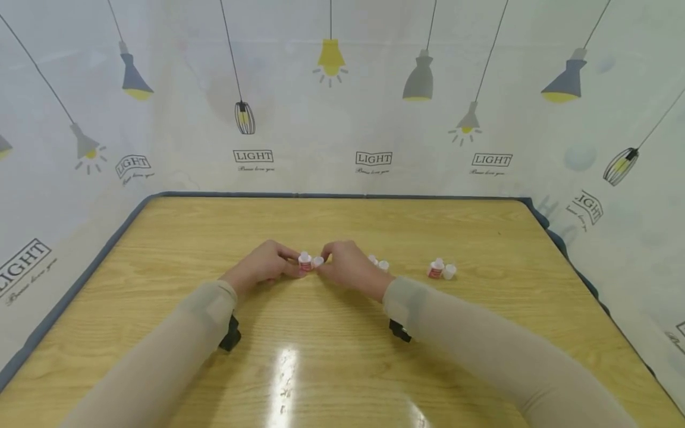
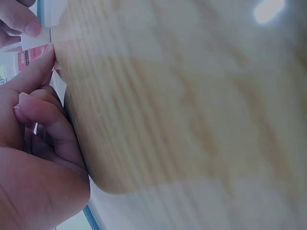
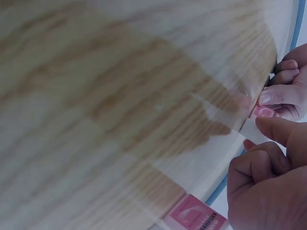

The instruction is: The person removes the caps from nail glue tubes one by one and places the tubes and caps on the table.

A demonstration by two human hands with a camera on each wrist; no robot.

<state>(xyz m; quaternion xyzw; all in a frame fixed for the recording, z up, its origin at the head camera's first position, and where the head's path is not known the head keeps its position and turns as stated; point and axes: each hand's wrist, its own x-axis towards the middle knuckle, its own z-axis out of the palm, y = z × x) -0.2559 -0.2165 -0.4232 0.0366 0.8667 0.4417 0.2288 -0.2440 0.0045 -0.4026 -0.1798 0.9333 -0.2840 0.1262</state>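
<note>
A small white bottle with a pink-red label [image 1: 305, 262] stands on the table, its narrow white nozzle uncovered. My left hand [image 1: 269, 263] pinches it from the left; in the left wrist view the label [image 2: 31, 57] shows beside the index finger. Right beside the bottle is a white cap [image 1: 318, 261], which my right hand [image 1: 346, 266] holds between thumb and fingers. The right wrist view shows that cap [image 3: 250, 130] at the right fingertips, low against the tabletop. The right hand's other fingers are curled in.
Partly behind my right hand stand a second bottle [image 1: 373, 260] and a white cap [image 1: 383, 265]. Farther right, a third pink-labelled bottle [image 1: 436, 269] has a white cap [image 1: 449, 272] next to it. The glossy wooden table [image 1: 321, 368] meets a lamp-printed wall covering [image 1: 299, 172] behind.
</note>
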